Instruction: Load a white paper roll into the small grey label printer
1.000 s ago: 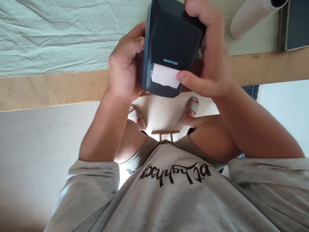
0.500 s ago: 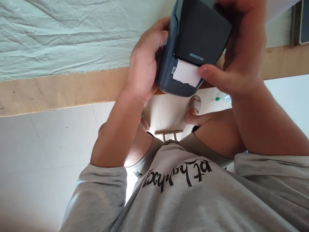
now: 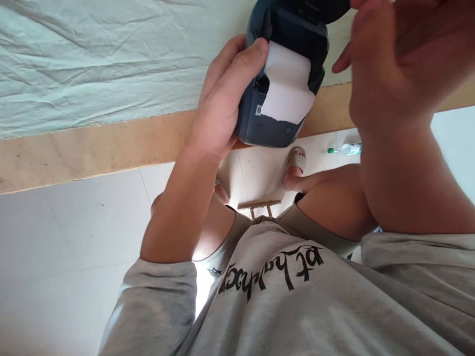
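My left hand is wrapped round the left side of a dark blue label printer, thumb pressed beside the paper slot. The printer's lid is swung up at the frame's top edge. Under it a white paper strip with a torn lower edge hangs down over the body. My right hand is raised to the right of the printer, fingers curled up to the lid's edge and thumb sticking out toward it. The fingertips are cut off by the frame.
The printer is held over the wooden front edge of a table covered with a pale green cloth. Below are white floor tiles, my sandalled foot, a stool rail and a small bottle lying on the floor.
The lid, closed before, now stands open and more paper shows. My right thumb has left the paper and that hand has risen to the upper right. The printer has shifted right and up.
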Motion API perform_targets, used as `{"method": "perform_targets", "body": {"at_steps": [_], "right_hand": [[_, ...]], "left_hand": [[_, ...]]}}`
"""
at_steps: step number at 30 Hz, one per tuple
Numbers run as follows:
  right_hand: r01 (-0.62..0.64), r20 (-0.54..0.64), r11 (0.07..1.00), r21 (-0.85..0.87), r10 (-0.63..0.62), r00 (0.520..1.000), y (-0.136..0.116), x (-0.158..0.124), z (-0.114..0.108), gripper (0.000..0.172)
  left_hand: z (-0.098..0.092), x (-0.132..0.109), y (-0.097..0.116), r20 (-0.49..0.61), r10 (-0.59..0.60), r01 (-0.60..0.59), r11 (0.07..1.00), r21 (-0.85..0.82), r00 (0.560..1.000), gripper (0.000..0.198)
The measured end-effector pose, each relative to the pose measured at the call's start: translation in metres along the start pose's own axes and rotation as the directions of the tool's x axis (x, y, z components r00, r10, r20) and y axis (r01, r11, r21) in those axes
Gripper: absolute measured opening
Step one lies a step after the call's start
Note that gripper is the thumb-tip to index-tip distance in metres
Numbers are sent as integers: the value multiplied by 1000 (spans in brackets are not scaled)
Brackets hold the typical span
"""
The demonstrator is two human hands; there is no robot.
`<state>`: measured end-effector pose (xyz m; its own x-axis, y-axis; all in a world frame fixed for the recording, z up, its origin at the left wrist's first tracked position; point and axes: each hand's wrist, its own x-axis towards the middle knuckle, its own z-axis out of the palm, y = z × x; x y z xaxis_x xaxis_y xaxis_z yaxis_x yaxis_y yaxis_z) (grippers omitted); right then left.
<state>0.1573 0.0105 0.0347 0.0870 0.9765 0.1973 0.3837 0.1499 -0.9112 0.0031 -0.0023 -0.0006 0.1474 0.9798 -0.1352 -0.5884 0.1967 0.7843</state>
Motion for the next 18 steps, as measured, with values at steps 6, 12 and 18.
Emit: {"method": "perform_targets", "body": {"at_steps": [6,12,18], "right_hand": [[461,480,423,-780,-69,875,-23,1,3,29],[388,514,555,-736,86,853,-32,8,5,39],[51,380,991,-121,-1,925,-29,7,-16,33]], "left_hand": [[1,1,2,49,49,-50,998,28,998,13],[1,1,4,45,1,-8,990,140,999,18],[-3,6,-2,-8,-22,23,995,100,1000,18]]}}
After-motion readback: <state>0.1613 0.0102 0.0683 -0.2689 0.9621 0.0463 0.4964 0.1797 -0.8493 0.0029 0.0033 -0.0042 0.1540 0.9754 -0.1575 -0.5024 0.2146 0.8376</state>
